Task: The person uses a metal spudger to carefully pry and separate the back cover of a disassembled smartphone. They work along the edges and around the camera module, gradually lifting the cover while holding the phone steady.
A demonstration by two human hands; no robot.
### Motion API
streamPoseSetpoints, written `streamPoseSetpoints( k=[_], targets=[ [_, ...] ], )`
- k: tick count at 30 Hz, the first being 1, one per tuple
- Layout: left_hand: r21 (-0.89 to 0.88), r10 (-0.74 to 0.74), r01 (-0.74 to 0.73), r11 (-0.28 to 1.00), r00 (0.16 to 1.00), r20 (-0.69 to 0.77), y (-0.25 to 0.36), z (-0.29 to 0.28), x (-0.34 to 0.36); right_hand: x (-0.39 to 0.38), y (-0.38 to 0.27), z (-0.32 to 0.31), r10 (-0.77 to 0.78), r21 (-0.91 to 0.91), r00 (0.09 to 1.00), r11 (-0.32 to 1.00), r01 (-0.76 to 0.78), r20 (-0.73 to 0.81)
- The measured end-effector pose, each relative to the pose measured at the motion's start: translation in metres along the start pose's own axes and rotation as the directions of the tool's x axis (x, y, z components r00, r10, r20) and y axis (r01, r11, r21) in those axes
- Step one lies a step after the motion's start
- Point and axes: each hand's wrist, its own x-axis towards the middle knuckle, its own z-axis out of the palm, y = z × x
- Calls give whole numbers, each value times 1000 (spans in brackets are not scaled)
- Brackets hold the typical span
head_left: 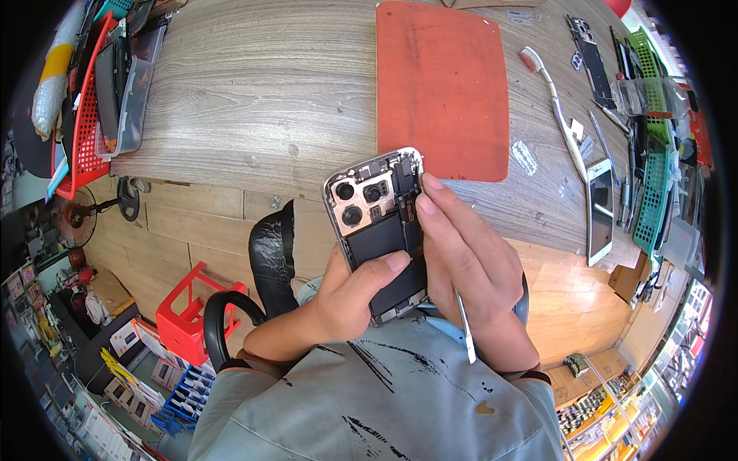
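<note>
An opened smartphone [377, 230] without its back cover is held above my lap, close to the table's front edge. Its camera module, black battery and inner boards show. My left hand [350, 296] is closed around its lower left side, thumb pressed on the battery. My right hand [477, 269] rests its index and middle fingertips on the phone's upper right edge. A slim metal pry tool [466, 329] with a flat, pale end is tucked in that hand and points down toward my apron. The hand hides the tool's other end.
An orange-red mat [442, 92] lies on the wooden table [254, 92]. To the right are a toothbrush [555, 100], a white phone [600, 211], a bare phone frame [592, 61] and green baskets [652, 192]. A red basket [86, 146] stands left; a red stool [184, 315] is below.
</note>
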Motion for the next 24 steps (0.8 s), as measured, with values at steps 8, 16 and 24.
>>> streamPoseSetpoints(
  k=[8, 16, 24],
  targets=[
    [32, -20, 20, 999, 1000, -9, 2, -1, -1, 1, -1, 4, -10, -14, 999, 1000, 9, -33],
    [45, 17, -17, 999, 1000, -12, 3, 1, 0, 0, -1, 6, -3, -4, 999, 1000, 3, -40],
    [43, 25, -24, 999, 1000, 0, 1, -2, 0, 0, -1, 6, -6, -11, 1000, 1000, 6, -28]
  ],
)
